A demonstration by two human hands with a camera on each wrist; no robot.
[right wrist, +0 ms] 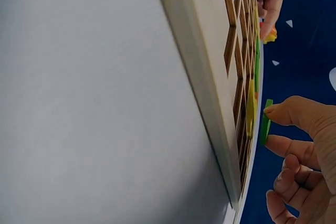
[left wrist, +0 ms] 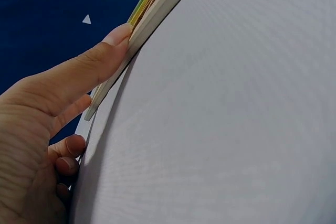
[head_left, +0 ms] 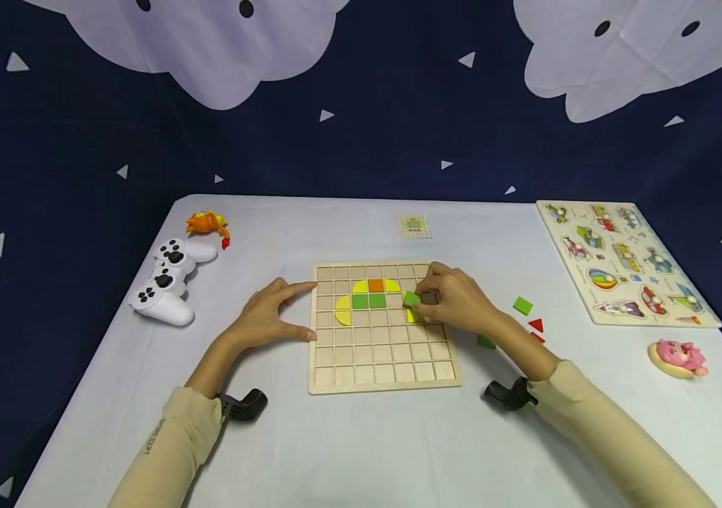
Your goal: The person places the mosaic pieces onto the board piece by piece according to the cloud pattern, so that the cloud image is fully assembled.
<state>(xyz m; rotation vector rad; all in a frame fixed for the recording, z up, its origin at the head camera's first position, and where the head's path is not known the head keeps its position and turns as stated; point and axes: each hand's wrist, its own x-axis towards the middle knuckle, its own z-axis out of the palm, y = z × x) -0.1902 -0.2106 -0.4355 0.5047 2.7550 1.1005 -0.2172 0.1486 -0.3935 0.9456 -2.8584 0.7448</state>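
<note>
A wooden grid board (head_left: 367,356) lies on the white table with yellow, orange and green tiles set in its upper cells. My right hand (head_left: 456,296) pinches a green square tile (right wrist: 266,121) between thumb and finger, above the right part of the board. Near that tile sits a yellow piece (head_left: 411,317), partly hidden by the fingers. At the board's left edge, my left hand (head_left: 265,314) spreads its thumb and index finger and touches the rim with their tips. The left wrist view shows the thumb (left wrist: 100,59) against the board's side.
Loose green (head_left: 522,305) and red (head_left: 536,325) pieces lie right of the board. Behind it is a small pattern card (head_left: 413,226). A white game controller (head_left: 166,293) and orange toy (head_left: 207,222) stand left; a picture puzzle board (head_left: 621,268) and pink toy (head_left: 678,358) lie right.
</note>
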